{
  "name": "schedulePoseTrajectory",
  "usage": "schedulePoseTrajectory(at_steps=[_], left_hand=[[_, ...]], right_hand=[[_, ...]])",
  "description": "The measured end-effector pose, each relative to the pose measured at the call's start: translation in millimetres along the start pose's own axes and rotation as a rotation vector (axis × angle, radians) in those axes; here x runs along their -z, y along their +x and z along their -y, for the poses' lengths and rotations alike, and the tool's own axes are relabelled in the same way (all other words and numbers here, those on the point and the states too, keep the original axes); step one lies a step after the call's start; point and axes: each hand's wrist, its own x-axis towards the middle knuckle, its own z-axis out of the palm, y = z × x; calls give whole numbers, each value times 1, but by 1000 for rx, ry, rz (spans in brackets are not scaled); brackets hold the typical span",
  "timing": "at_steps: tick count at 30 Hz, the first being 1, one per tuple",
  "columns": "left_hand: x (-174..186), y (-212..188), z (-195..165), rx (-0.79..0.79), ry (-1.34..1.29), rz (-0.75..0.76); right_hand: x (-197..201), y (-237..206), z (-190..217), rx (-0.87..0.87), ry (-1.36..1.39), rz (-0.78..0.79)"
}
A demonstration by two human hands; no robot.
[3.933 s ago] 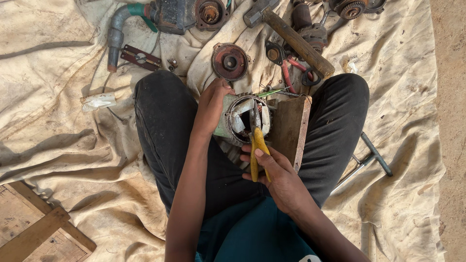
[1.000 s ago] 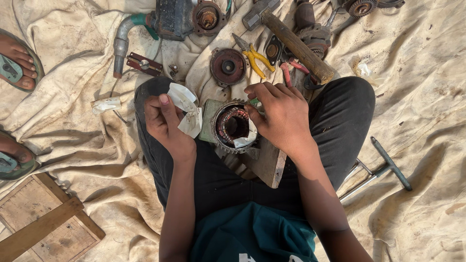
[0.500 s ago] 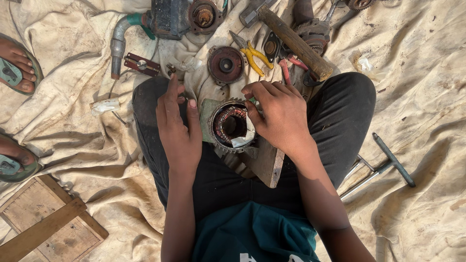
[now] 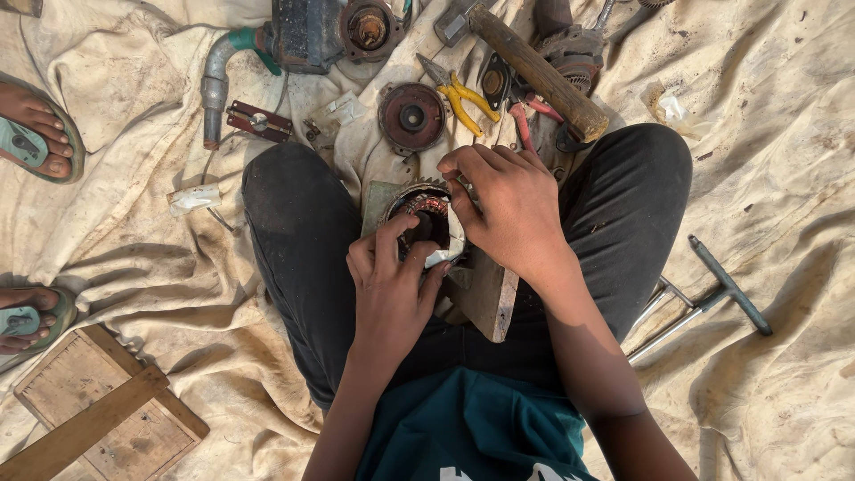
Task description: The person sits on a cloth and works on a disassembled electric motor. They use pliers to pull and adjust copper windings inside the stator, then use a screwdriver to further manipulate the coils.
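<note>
In my lap, between my knees, the motor stator (image 4: 426, 224) rests on a wooden block (image 4: 488, 294), its round bore facing up with copper windings showing inside. My left hand (image 4: 392, 289) has its fingers curled over the near rim, thumb and forefinger pressed together on the edge of a white paper strip (image 4: 445, 256) that tucks into the bore. My right hand (image 4: 508, 205) arches over the far side, fingertips bent down and pinching the same strip against the inner wall. As far as I can judge, the strip is partly seated; its lower end sticks out past the rim, so the lining is not finished.

On the cloth (image 4: 784, 160) ahead lie yellow-handled pliers (image 4: 463, 93), a rusty round end cover (image 4: 411, 116) and a wooden-handled hammer (image 4: 534, 71), all untouched. A T-shaped wrench (image 4: 712, 289) sits just beside my right thigh.
</note>
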Motion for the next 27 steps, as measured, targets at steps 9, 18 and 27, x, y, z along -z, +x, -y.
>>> schedulePoseTrajectory(at_steps=[9, 18, 27], left_hand=[[0, 1, -17, 66, -207, -97], [37, 18, -3, 274, -444, -304], [65, 36, 22, 129, -258, -349]], right_hand=[[-3, 0, -3, -6, 29, -20], [0, 1, -1, -123, 95, -23], [-2, 1, -2, -37, 54, -57]])
